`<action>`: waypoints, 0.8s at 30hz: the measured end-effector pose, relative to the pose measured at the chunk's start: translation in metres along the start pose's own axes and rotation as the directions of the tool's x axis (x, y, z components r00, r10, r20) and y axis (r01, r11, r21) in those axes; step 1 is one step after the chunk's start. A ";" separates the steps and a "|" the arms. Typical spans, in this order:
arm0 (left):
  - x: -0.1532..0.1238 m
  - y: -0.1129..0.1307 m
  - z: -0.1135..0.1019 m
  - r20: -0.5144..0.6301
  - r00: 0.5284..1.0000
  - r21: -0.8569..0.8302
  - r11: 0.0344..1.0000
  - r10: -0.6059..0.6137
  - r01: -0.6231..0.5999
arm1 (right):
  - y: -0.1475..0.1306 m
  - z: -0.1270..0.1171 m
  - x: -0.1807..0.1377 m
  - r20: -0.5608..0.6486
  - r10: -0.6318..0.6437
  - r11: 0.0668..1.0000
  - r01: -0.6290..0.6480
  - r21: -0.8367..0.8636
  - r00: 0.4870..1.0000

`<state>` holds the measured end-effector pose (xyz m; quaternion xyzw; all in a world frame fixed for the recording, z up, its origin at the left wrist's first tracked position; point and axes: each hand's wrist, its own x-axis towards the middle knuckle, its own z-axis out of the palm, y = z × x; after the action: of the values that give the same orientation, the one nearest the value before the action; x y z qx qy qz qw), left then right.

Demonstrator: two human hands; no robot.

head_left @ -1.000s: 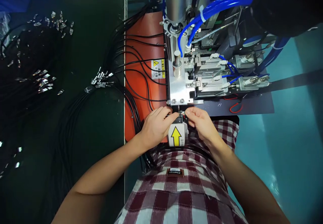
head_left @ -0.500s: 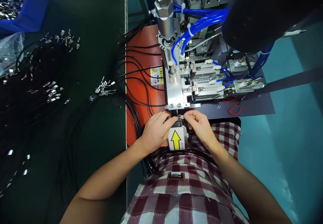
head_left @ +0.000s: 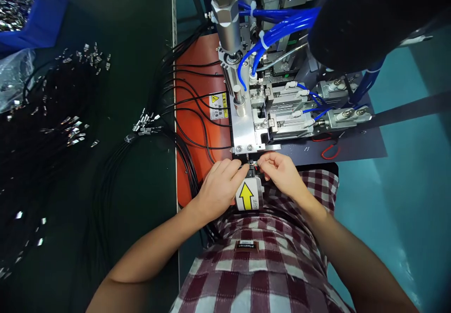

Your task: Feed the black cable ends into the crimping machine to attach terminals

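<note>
My left hand [head_left: 221, 186] is closed at the front end of the machine, with thumb and index finger pinched on a thin black cable that is mostly hidden by the fingers. Facing it, my right hand [head_left: 281, 174] pinches the small coloured wire ends [head_left: 255, 165] of that cable. These red and pale strands lie between the two sets of fingertips, over a dark fixture [head_left: 251, 173] of the machine. Just below is a plate with a yellow arrow [head_left: 246, 196]. Behind my fingers stands the metal press block [head_left: 243, 132].
Black cables [head_left: 190, 111] run over the orange base plate [head_left: 200, 50] into the machine. Left, a dark table [head_left: 141, 200] bears cable bundles with metal connectors [head_left: 146, 122] and a blue bin [head_left: 45, 17] of metal parts. Red-handled scissors [head_left: 330, 152] lie at right.
Both hands stay at the same spot, with only slight shifts of the fingers. The left hand's fingers have curled a little lower, and the view has moved slightly.
</note>
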<state>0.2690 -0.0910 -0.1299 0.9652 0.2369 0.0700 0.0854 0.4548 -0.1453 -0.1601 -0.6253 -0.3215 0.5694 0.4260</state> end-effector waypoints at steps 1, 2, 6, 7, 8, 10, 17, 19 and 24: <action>0.000 -0.001 0.001 0.015 1.000 -0.017 1.000 0.000 0.001 | 0.000 0.002 0.000 -0.034 -0.007 1.000 0.006 -0.018 0.999; 0.000 -0.001 0.002 0.022 1.000 -0.029 1.000 -0.005 0.006 | -0.001 0.004 -0.001 -0.072 -0.019 0.999 0.015 -0.049 0.997; 0.002 -0.002 0.004 0.028 0.999 -0.040 0.998 -0.044 0.045 | 0.002 0.005 -0.007 -0.138 -0.057 0.993 0.042 -0.108 0.989; 0.003 -0.001 0.004 0.029 0.998 -0.040 0.998 -0.053 0.055 | 0.005 0.005 -0.008 -0.127 -0.052 0.997 0.044 -0.068 0.991; 0.003 -0.001 0.004 0.030 0.998 -0.039 0.997 -0.061 0.062 | 0.007 0.004 -0.010 -0.111 -0.041 0.999 0.040 -0.017 0.993; 0.004 0.000 0.003 0.031 0.997 -0.043 0.996 -0.071 0.072 | 0.014 0.004 -0.014 -0.096 -0.015 0.997 0.022 0.073 0.995; 0.005 0.002 0.003 0.022 0.993 -0.030 0.993 -0.117 0.118 | 0.017 0.021 -0.022 -0.155 0.055 0.985 -0.029 0.169 0.986; 0.005 0.002 0.004 0.014 0.993 -0.024 0.993 -0.116 0.116 | 0.014 0.022 -0.023 -0.185 0.048 0.991 -0.023 0.132 0.982; 0.006 0.001 0.006 0.006 0.993 -0.026 0.992 -0.121 0.121 | 0.006 0.017 -0.027 -0.271 -0.314 0.897 0.190 -0.399 0.910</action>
<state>0.2758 -0.0903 -0.1348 0.9480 0.2939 0.0657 0.1026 0.4336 -0.1689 -0.1531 -0.7314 -0.4250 0.3269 0.4214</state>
